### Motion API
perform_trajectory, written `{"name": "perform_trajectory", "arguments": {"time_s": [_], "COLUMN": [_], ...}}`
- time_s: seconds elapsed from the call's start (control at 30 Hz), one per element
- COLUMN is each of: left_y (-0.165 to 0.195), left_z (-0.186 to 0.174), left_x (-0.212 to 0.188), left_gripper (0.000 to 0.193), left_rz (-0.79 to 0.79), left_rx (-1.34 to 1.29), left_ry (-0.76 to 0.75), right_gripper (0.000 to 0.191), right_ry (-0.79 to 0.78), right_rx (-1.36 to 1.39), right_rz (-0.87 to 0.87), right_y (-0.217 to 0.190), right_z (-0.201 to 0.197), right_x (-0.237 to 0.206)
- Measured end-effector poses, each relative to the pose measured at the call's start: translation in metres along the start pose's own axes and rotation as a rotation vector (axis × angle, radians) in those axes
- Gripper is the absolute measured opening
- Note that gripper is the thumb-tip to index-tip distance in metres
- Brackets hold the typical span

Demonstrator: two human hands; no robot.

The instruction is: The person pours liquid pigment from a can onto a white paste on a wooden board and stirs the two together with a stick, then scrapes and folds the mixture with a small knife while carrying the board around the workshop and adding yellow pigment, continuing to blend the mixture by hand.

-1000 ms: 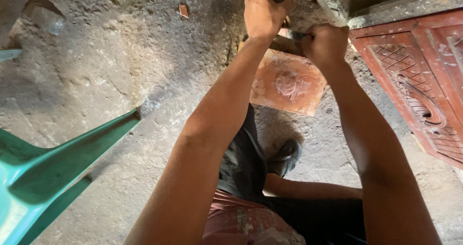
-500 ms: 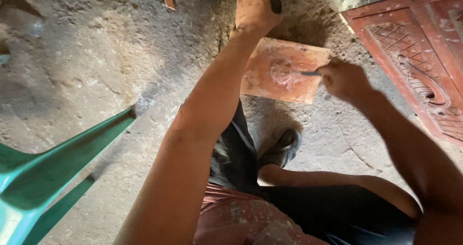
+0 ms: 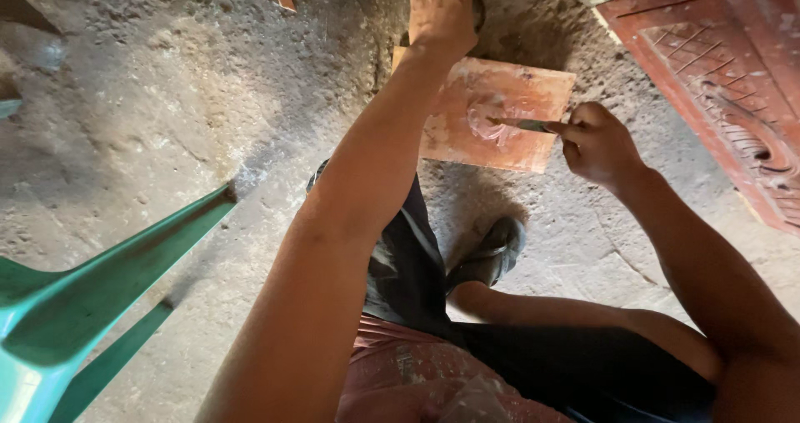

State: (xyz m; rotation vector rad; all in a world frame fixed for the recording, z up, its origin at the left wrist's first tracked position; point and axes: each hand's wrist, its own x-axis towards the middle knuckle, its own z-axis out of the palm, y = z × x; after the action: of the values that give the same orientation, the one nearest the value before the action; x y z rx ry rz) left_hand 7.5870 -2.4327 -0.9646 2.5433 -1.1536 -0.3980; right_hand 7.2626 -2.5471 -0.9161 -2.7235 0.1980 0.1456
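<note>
Our right hand (image 3: 598, 144) pinches a thin tool (image 3: 521, 125) on the reddish tile (image 3: 492, 110) lying on the floor – only its central motif looks worked. Left hand (image 3: 442, 13) rests beyond it, grip unclear.

floor: rough grey concrete floor (image 3: 150, 123), dusty, sunlit patch left
furniture: green plastic chair (image 3: 92, 306) near left
far right: carved red wooden panel (image 3: 725, 81)

arms bare | dark trousers (image 3: 408, 265) | pinkish, perhaps paint-flecked shirt (image 3: 417, 381) | dark shoe (image 3: 492, 252)
</note>
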Motion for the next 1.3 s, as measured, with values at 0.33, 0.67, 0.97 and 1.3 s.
{"name": "perform_trajectory", "arguments": {"time_s": [0.33,0.67,0.97,1.3], "left_y": [0.001,-0.007,-0.005,-0.004], "left_z": [-0.005,-0.022,-0.019,-0.006], "left_x": [0.008,0.004,-0.001,0.003], "left_gripper": [0.089,0.096,0.091,0.071], "left_rz": [-0.074,-0.150,-0.086,-0.055], "left_rx": [0.108,-0.055,0.017,0.068], "left_ry": [-0.163,-0.280,-0.237,-0.208], "right_gripper": [0.037,0.036,0.035,0.037], "right_ry": [-0.021,0.037,-0.003,-0.025], "right_rx": [-0.087,-0.045,-0.030,-0.009], "right_rz": [0.012,-0.021,-0.035,0.010], "right_y": [-0.002,-0.010,-0.011,-0.016], "right_z": [-0.004,-0.008,-0.006,-0.002], "right_x": [0.009,0.014,0.018,0.018]}}
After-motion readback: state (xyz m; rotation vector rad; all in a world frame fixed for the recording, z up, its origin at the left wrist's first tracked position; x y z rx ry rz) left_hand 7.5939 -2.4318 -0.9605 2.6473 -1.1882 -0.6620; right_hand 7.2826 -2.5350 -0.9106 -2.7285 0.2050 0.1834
